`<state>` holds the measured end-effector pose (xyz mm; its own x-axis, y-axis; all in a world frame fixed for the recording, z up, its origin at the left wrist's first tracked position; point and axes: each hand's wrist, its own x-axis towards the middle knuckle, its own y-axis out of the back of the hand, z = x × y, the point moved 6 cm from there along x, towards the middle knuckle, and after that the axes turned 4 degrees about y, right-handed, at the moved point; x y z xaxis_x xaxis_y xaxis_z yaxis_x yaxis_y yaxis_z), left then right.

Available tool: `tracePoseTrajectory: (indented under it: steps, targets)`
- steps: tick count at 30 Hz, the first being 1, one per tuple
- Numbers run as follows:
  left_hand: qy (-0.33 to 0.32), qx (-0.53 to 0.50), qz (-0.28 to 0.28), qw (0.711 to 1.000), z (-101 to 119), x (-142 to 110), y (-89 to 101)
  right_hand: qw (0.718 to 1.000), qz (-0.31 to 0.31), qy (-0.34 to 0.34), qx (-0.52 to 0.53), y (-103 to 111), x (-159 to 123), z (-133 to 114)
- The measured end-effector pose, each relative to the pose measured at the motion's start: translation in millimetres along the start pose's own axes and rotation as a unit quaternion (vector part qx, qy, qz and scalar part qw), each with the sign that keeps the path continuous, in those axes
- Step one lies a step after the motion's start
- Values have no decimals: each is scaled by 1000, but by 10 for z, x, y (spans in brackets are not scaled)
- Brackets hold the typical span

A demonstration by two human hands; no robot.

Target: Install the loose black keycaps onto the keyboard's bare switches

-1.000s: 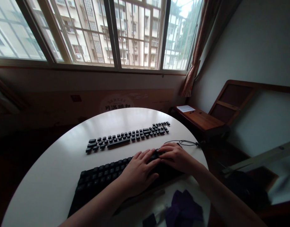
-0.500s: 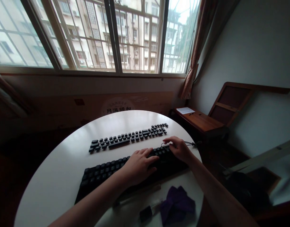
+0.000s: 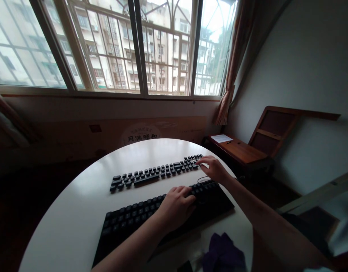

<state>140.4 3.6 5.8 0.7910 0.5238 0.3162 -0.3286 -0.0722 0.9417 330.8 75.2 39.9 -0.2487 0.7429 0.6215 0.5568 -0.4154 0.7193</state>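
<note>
A black keyboard (image 3: 128, 215) lies at a slant on the round white table. My left hand (image 3: 176, 206) rests on its middle, fingers lying over the keys and slightly bent. Beyond the keyboard, loose black keycaps (image 3: 147, 175) are laid out in rows, among them a long space bar keycap (image 3: 147, 180). My right hand (image 3: 215, 169) is at the right end of these rows. Its index finger and thumb are slightly apart, close to a keycap (image 3: 194, 166); whether they touch it I cannot tell. The keyboard's upper right part shows between my hands.
A purple cloth (image 3: 223, 253) lies near the table's front edge, beside a dark object (image 3: 185, 266) cut off by the frame. A thin cable (image 3: 202, 178) runs behind the keyboard. Right of the table stands a wooden bench (image 3: 242, 149) with a white paper (image 3: 221, 138) on it.
My right hand has moved from the keyboard's right end up to the loose keycaps. My left hand stays on the keyboard, its fingers a little more bent. The view has tilted slightly up.
</note>
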Motion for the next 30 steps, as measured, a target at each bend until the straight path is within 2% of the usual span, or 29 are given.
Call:
tracePoseTrajectory:
  steps: [2,5,9,13,16,23,30]
  targets:
    - [3,-14,8,1000,-32,-11,-31,996,-68,-17,-58,-109,312,152]
    - [5,-33,10,999,-66,-14,-65,986,-133,-40,-91,-321,724,426]
    - [14,-52,12,998,-94,-16,-77,968,-214,-77,-105,-629,1014,754]
    - [10,-60,18,998,-89,-35,-64,946,-285,-122,-96,-852,1065,938]
    - [7,-64,21,998,-86,-52,-54,936,-313,-140,-79,-960,1057,984]
    - [8,-66,12,998,-89,-61,-51,926,-336,-154,-75,-1054,1072,995]
    - [-18,-93,11,995,-55,-60,-59,925,-345,-131,-90,-1135,1107,866]
